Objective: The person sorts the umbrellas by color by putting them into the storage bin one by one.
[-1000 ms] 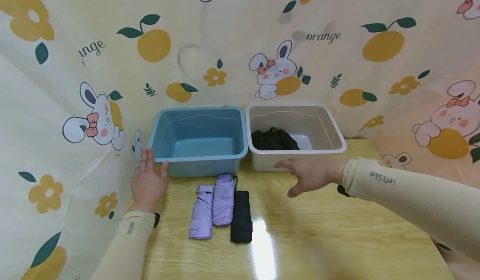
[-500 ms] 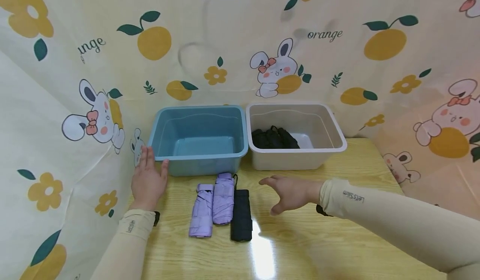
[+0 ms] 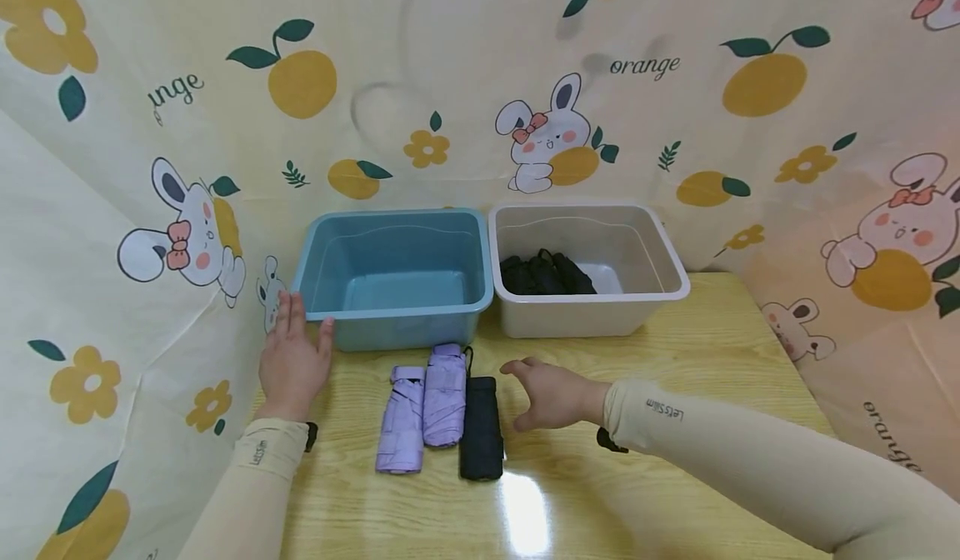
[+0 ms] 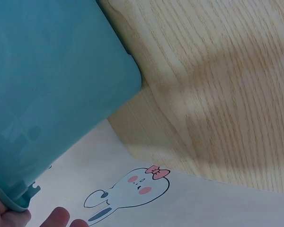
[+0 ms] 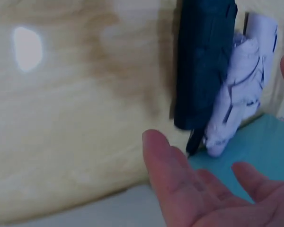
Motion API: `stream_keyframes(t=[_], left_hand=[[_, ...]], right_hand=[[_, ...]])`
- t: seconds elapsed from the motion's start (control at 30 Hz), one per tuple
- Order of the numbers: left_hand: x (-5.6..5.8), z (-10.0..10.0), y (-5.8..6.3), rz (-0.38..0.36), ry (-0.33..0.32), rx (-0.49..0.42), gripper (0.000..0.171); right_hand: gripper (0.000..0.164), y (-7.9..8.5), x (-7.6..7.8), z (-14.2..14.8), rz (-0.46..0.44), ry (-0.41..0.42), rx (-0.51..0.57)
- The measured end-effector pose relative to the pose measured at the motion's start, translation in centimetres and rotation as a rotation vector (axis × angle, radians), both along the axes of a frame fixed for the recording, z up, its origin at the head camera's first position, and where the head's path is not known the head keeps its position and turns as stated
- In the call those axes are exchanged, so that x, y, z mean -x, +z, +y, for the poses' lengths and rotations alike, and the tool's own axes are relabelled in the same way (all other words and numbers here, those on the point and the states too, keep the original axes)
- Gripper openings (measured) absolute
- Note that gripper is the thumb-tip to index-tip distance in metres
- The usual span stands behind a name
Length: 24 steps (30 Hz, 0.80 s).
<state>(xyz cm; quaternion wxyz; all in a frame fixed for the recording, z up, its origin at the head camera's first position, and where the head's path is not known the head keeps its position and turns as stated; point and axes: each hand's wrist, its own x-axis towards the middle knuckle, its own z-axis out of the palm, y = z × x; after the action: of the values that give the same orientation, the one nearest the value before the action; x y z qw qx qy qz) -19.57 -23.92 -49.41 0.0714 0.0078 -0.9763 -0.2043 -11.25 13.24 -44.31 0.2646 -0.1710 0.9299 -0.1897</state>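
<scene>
Two folded purple umbrellas (image 3: 401,427) and a folded black umbrella (image 3: 482,431) lie side by side on the table. Just right of the black umbrella is my right hand (image 3: 553,395), its thumb and fingers spread apart and holding nothing. The right wrist view shows the black umbrella (image 5: 204,64) just beyond the fingertips, with purple fabric (image 5: 241,85) behind it. My left hand (image 3: 294,368) rests with extended fingers at the front left corner of the blue bin (image 3: 408,327). In the left wrist view its fingertips (image 4: 57,217) are at the bin's rim.
Against the back cloth, a beige bin (image 3: 577,318) stands right beside the blue one. Black bundled fabric items (image 3: 547,274) lie in its left part. The blue bin has nothing visible inside. A printed cloth (image 3: 172,327) borders the wooden table (image 3: 675,393) at the left and back.
My right hand has moved from in front of the beige bin leftward and down, close to the black umbrella. My left hand has stayed at the blue bin's corner.
</scene>
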Motion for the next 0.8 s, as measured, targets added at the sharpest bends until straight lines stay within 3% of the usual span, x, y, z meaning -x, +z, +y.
stream_keyframes(t=[0.37,0.6,0.8], left_hand=[[0.0,-0.1,-0.2,-0.011,0.01,-0.004,0.077],[0.2,0.1,0.0,-0.022,0.016,-0.006,0.077],[0.1,0.1,-0.2,-0.025,0.017,-0.007,0.077]], right_hand=[[0.1,-5.4,-2.0,-3.5,-0.032,-0.139,0.032],[0.108,-7.6,-2.6,-5.8,-0.026,-0.216,-0.01],[0.114,-9.7,-2.6,-7.3,0.067,-0.251,-0.112]])
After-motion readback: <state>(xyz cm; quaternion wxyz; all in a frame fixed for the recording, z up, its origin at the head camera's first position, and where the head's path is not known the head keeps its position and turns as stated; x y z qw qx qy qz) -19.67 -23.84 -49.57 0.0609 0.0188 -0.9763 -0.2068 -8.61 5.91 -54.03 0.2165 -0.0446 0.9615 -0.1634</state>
